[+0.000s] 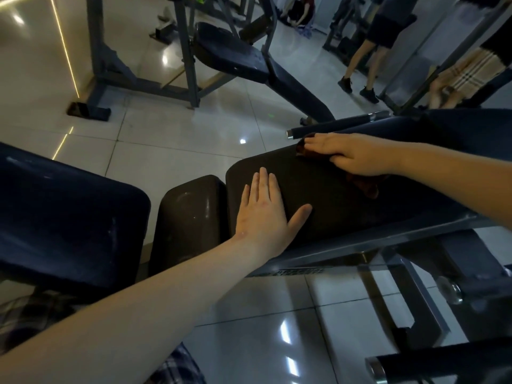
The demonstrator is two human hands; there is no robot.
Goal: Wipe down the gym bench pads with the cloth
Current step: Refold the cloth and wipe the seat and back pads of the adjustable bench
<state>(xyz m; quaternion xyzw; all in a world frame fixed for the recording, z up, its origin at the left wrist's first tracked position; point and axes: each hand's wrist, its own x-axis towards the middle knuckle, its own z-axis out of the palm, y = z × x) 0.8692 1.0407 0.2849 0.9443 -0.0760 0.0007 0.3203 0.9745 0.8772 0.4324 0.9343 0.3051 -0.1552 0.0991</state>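
- The left hand (263, 214) lies flat, palm down, on the near left part of the large dark bench pad (318, 187) in the middle of the frame. Its fingers are straight and together, the thumb is spread to the right, and it holds nothing.
- The right hand (352, 153) reaches in from the right edge and rests on the dark reddish cloth (365, 187). Its fingers lie mostly straight and press the cloth onto the pad.
- The cloth sits at the upper right part of the large pad, bunched under the palm, with a bit showing past the fingertips.
- A smaller dark pad (188, 217) stands just left of the large one.
- A dark blue pad (69, 217) fills the left edge.
- A black-gripped bar (332, 124) runs just above the right hand.
- Another bench (230, 54) stands on the glossy tiled floor (180, 139) at upper centre.
- A person's legs (360, 65) show at upper right.
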